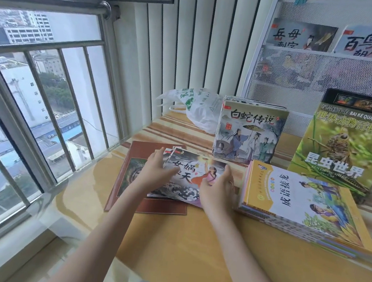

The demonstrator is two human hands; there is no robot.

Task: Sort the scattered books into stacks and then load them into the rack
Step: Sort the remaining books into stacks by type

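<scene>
A few thin picture books (195,164) lie fanned on top of a large brown book (162,207) on the yellow table. My left hand (158,167) holds their left edge, thumb on top. My right hand (215,187) grips their right edge. To the right lies a stack of yellow-covered books (300,203). Behind it a stack of thin story books (249,133) stands upright, leaning back. A tall green insect book (345,146) leans against the white mesh rack (301,84), which holds two books (301,36) in an upper pocket.
A white plastic bag (197,110) lies at the back of the table beside the upright stack. A barred window (36,93) runs along the left side. White ribbed wall panels (190,49) stand behind the table.
</scene>
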